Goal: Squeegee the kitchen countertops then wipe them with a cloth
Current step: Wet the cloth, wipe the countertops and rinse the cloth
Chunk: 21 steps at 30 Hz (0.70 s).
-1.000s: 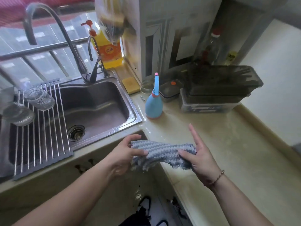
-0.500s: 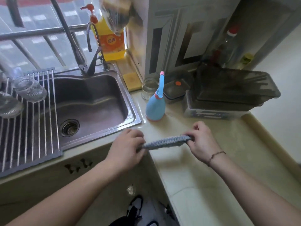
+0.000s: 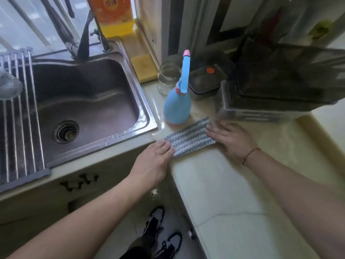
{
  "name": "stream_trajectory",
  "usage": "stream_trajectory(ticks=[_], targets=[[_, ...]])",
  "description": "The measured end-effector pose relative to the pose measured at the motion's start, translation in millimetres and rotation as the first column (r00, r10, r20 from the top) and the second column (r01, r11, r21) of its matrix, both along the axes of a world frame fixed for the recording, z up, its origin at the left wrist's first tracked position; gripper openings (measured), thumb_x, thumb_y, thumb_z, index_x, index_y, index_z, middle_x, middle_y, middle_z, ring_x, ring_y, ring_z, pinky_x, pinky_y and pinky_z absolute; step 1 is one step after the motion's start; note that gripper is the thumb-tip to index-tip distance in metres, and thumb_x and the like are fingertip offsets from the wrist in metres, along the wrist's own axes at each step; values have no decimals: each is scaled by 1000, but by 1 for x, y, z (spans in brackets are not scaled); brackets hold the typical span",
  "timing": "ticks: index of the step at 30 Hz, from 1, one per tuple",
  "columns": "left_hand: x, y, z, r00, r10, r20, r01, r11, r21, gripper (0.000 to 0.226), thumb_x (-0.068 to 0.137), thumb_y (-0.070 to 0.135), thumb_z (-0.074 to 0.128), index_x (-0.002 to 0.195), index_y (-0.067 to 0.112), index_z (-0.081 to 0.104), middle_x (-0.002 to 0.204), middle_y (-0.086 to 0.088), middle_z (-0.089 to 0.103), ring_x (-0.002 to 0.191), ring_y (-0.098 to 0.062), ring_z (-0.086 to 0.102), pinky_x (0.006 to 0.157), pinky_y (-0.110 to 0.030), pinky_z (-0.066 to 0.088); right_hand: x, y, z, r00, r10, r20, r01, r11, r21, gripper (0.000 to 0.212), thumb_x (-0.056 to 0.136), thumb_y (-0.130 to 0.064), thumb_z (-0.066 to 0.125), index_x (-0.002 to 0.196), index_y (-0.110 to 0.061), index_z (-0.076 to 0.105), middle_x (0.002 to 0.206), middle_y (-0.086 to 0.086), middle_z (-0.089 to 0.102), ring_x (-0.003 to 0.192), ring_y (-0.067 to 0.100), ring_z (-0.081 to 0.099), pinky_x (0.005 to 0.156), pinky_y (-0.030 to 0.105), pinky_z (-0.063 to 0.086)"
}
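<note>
Both hands, left [image 3: 158, 156] and right [image 3: 230, 139], press flat on the cloth [image 3: 190, 137]; sweeping forward could topple the bottle [image 3: 177, 107] just beyond.

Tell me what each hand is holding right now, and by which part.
Nothing is gripped. The striped cloth lies flat on the countertop; the left hand presses its near-left end and the right hand its right end, fingers straight.

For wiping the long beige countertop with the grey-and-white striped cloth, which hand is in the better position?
Probably the right hand. It lies flat on the grey-and-white striped cloth, over the beige countertop running toward the viewer. The left hand touches only the cloth's end at the counter's corner.
</note>
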<state>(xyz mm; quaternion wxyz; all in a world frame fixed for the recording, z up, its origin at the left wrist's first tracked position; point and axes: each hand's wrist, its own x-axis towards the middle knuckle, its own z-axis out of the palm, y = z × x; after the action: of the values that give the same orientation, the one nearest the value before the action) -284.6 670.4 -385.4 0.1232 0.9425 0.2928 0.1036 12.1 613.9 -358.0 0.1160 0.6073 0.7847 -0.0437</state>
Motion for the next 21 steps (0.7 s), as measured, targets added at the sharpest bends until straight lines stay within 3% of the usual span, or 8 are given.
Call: stream_trajectory(ticks=[2,6,11,14,16,17,19,21], targets=[[-2,-6,0,1000,-15,-13,15,999,28,43,66,0,73,108,4,71,111,-10,70,109,-30,62,99,-37,45,1,-3,4,1000,8,15,-8,1000,7,81,46,7,84,122,-16,67,125,1,67,108,39,65,80,53,53],[-3,-22,1,998,16,-61,-14,1000,24,47,63,5,61,108,6,73,111,-8,71,104,-29,67,87,-40,54,1,-14,5,1000,11,17,-10,1000,-26,81,49,6,83,125,-16,65,125,2,67,117,40,60,89,57,48],[0,-59,4,995,-6,-100,10,999,42,50,71,7,38,106,6,74,108,-9,72,103,-27,68,85,-38,55,-1,-50,9,998,17,55,-13,998,-66,78,49,6,81,123,-14,67,123,2,68,118,41,59,90,59,47],[1,-87,8,989,3,-149,3,999,46,47,67,2,48,106,5,73,108,-10,72,103,-28,68,86,-40,54,0,-87,9,998,22,62,-20,999,-30,60,68,-3,54,125,-18,66,122,-2,68,118,37,60,90,56,48],[3,-107,10,990,21,-141,-13,998,58,47,64,2,52,106,6,73,108,-9,72,102,-27,69,86,-41,54,1,-116,11,998,-23,67,27,997,-68,64,72,-11,33,126,-21,65,123,-5,68,117,35,62,89,54,49],[4,-119,11,990,29,-140,-20,998,64,47,67,3,48,105,7,74,107,-9,72,101,-26,69,87,-40,53,0,-129,14,996,-56,75,64,992,-105,65,75,-11,31,132,-24,60,130,-8,63,123,34,57,94,52,47],[9,-144,14,989,39,-140,-28,997,76,47,68,4,44,103,7,75,105,-8,73,99,-25,70,85,-39,54,0,-152,17,988,-129,90,141,979,-148,66,88,-8,35,149,-35,32,153,-18,32,146,24,27,113,44,27],[15,-167,19,990,52,-131,-43,997,70,46,62,2,49,99,7,76,101,-8,74,96,-25,71,82,-39,55,1,-170,21,975,-192,115,215,945,-245,72,95,-11,40,152,-42,9,157,-26,7,151,14,1,119,37,9]])
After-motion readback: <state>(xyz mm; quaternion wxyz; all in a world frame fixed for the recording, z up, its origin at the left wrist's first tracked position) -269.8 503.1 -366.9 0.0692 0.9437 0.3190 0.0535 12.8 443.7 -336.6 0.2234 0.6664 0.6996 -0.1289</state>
